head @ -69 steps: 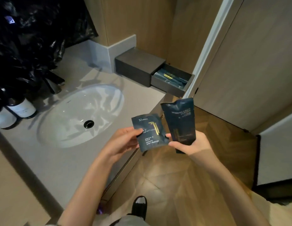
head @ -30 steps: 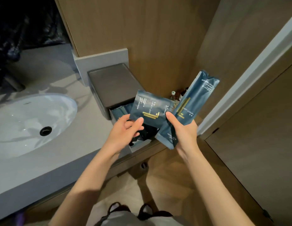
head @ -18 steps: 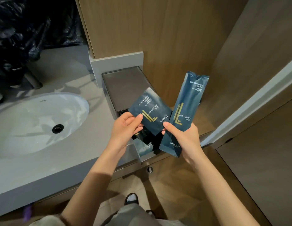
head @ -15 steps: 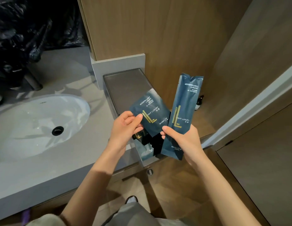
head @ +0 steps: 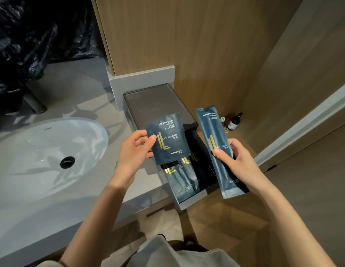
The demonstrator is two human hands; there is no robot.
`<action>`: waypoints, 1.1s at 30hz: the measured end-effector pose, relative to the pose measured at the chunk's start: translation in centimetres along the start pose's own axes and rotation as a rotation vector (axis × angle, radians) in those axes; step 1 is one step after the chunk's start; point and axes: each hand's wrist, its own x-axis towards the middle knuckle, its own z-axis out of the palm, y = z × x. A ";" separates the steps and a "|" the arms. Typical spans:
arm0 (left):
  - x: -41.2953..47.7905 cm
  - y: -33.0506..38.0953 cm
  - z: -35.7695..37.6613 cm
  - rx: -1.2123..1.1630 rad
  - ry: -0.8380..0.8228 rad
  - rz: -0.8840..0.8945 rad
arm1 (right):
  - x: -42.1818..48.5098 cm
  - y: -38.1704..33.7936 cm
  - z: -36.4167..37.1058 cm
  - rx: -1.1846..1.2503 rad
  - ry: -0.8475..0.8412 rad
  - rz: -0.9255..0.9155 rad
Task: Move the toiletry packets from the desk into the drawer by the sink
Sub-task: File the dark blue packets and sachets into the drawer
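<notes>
My left hand (head: 134, 151) pinches the left edge of a square dark-blue packet (head: 167, 139) marked SHOWER CAP, held upright over the back of the open drawer (head: 194, 203). My right hand (head: 238, 160) grips a long narrow blue packet (head: 216, 143) above the drawer's right side, tilted a little. The drawer sticks out from a dark grey box (head: 158, 106) on the counter, past the counter's front edge. Several similar blue packets (head: 179, 180) with gold marks lie inside it.
A white oval sink (head: 42, 157) with a black drain lies in the grey counter at left. Black plastic bags (head: 32, 35) fill the back left. A small dark bottle (head: 234, 122) stands in the wooden corner right of the box. A door frame (head: 303, 128) runs along the right.
I have come from the sink side up to the drawer. The two packets have moved apart and now hang lower, right over the open drawer, whose contents show.
</notes>
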 end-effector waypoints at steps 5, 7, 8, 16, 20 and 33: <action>0.1 -0.4 -0.4 0.007 0.026 0.008 | 0.4 0.2 -0.9 -0.092 -0.142 0.024; 0.1 -0.5 -0.2 0.002 0.049 0.021 | 0.4 0.3 -1.6 -0.131 -0.223 0.069; 0.1 -0.6 -0.2 0.000 0.075 0.027 | 0.4 0.4 -2.0 -0.141 -0.275 0.104; 0.2 -1.3 0.4 -0.022 0.217 0.005 | 0.9 2.1 -3.6 -0.162 -0.453 0.260; -0.6 -1.1 1.3 -0.031 0.257 0.015 | 2.7 2.4 -2.0 -0.101 -0.370 0.214; -3.0 -0.5 -2.0 -0.027 0.469 0.032 | 6.0 3.0 5.3 -0.365 -0.359 0.002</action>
